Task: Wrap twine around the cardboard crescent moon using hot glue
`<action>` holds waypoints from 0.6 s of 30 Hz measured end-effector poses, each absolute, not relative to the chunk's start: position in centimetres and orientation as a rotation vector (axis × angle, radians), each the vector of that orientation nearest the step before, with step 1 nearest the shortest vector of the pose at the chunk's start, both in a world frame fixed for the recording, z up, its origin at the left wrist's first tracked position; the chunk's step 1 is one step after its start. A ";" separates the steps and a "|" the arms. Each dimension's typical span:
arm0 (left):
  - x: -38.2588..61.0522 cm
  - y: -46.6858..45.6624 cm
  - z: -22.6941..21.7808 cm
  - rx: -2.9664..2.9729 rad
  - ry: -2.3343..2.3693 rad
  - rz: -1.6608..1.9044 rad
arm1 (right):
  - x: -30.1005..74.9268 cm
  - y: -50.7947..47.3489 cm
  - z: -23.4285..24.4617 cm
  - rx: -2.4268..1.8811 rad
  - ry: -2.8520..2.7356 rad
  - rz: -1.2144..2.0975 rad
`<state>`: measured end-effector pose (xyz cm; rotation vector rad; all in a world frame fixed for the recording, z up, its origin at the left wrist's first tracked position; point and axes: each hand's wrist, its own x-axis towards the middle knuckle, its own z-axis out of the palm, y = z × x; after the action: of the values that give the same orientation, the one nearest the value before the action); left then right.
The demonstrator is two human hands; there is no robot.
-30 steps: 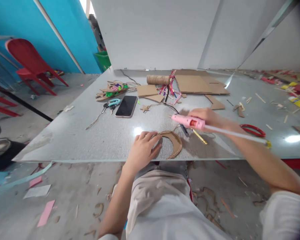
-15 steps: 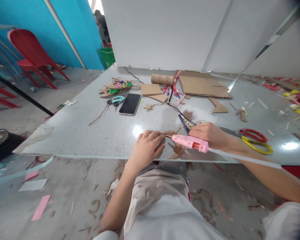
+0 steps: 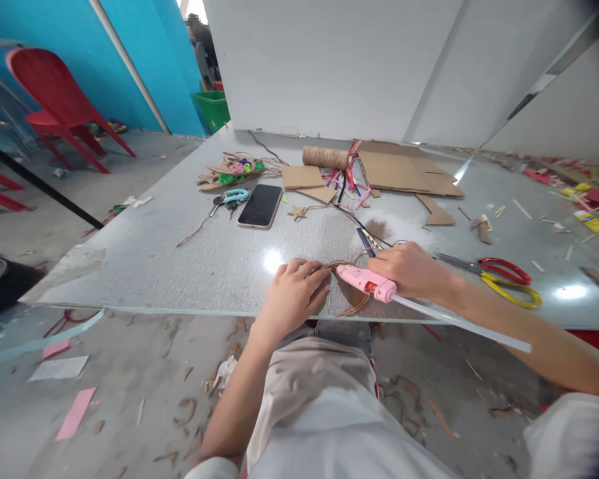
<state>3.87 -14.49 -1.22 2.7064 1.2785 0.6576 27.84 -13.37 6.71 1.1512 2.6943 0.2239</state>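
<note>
Glue gun (image 3: 362, 279) at our crescent (image 3: 350, 294);
right hand (image 3: 406, 266) clutching the gun; left hand (image 3: 294, 289), fingers spread, at crescent's upper end

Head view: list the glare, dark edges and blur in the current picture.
In the head view, white glare lies on the table near the left hand and again right of the scissors; also in the head view, the upper right corner goes dark, far-right clutter looks soft, and the head of a background person is pixelated.
</note>
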 end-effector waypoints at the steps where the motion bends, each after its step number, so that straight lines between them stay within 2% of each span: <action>1: 3.9 -14.5 -1.2 2.706 1.278 0.658 | 27.7 -13.3 6.8 1.163 2.686 0.214; 10: 3.8 -14.4 -1.3 2.714 1.273 0.674 | 27.6 -11.8 7.9 1.189 2.668 0.124; 18: 3.8 -14.5 -1.6 2.747 1.316 0.669 | 26.9 -9.3 8.9 1.158 2.627 0.198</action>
<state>3.79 -14.46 -1.58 2.7469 1.3160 0.6695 26.93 -9.34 8.93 1.1575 2.6274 0.1980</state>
